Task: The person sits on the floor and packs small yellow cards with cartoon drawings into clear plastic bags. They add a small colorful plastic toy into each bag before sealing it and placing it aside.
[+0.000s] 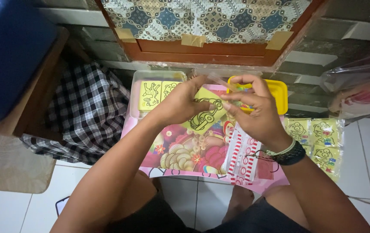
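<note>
Two hands: both up over the pink tray, meeting near centre of view.
L hand [177,105]: fingers curled shut, thumb + fingertips pinching the yellow card [203,115] by its 9-o'clock edge.
R hand [254,113]: fingers bent closed at the card's 3-o'clock edge; also seems to pinch a clear plastic sleeve [217,80] that sticks up toward 11 o'clock. Exact hold on sleeve: can't tell, blurred.
Yellow card: black outline drawing on it, tilted, held just above the tray, between both hands.
R wrist: dark band + pale bead bracelet [289,152].
Pink tray [180,155]: flat, floral print, lying across the person's lap; sits at 6 o'clock from the card.
Red-white strip pack [242,156]: on tray, at 5 o'clock from the card, partly under the R wrist.
Clear tub [138,86]: at 10 o'clock from the hands, touching tray's far edge; holds more yellow cards [151,95] standing side by side.
Yellow tub [280,92]: at 1 o'clock, behind R hand; contents hidden.
Bagged cards [318,138]: approx. four, in clear packets, on floor at 3 o'clock, just beside tray.
Checked cloth [83,112]: at 9 o'clock, draped by a wooden shelf.
Blue bin [10,51]: 10 o'clock corner, well apart.
Patterned cloth panel [202,17]: 12 o'clock, taped to a wooden frame.
</note>
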